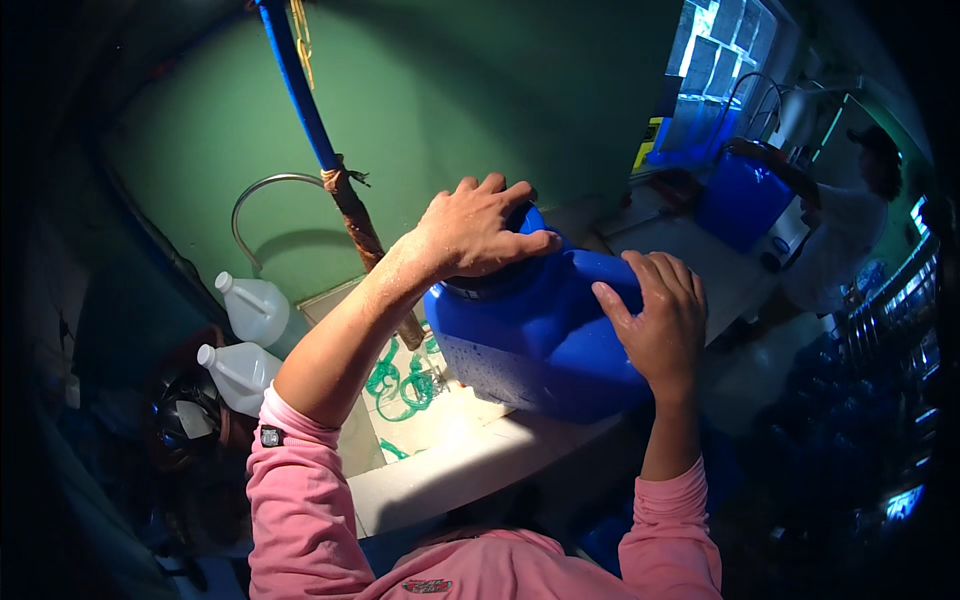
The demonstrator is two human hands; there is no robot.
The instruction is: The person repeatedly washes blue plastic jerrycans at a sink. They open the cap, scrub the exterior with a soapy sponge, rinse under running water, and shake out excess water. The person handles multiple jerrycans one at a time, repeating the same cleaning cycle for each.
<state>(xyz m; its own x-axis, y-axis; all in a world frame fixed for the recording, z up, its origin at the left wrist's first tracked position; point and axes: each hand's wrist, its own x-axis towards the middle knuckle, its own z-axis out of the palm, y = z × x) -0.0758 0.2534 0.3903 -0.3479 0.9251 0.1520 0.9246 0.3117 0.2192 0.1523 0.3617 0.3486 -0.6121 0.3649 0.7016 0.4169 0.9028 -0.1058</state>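
A large blue plastic water jug (535, 345) lies tilted over the edge of a pale tiled sink or counter (440, 490), with water drops on its side. My left hand (475, 232) is closed over the jug's neck end, with the thumb along a blue cap or rim (526, 217) that it partly covers. My right hand (662, 320) grips the jug's other end, fingers curled over the edge and thumb on its face. Both forearms are in pink sleeves, and the left one looks wet. The jug's underside is hidden.
Green plastic loops (400, 388) lie in the sink. A blue pipe (297, 85) with a wrapped brown lower end hangs above it, beside a curved metal tube (240, 205). Two translucent jugs (255, 308) stand left. A person (850, 225) works near another blue container (745, 200) at far right.
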